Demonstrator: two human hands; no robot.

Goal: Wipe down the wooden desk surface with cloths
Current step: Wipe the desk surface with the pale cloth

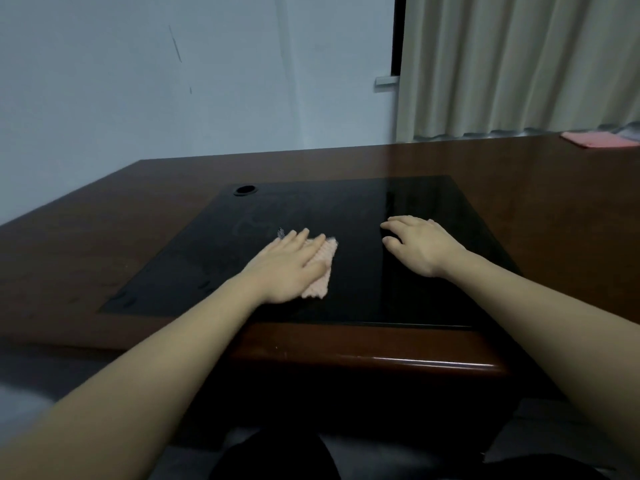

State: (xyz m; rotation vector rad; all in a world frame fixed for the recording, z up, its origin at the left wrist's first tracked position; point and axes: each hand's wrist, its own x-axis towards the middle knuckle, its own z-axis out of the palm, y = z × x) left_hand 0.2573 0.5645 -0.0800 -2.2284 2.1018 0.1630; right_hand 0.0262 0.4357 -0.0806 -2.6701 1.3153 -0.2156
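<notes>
A dark wooden desk [554, 209] fills the view, with a glossy black inset panel [346, 209] in its middle. My left hand [287, 263] lies flat with straight fingers on a pale pink cloth [320, 271], pressing it against the black panel. The cloth shows past my fingers on the right side and below my palm. My right hand [420, 245] rests on the black panel to the right, fingers loosely bent, holding nothing. Faint smear marks show on the panel beyond the cloth.
A round cable hole [245, 190] sits at the panel's far left corner. A second pink cloth [599, 139] lies at the desk's far right edge. Beige curtains [519, 64] hang behind the desk on the right, a pale wall on the left.
</notes>
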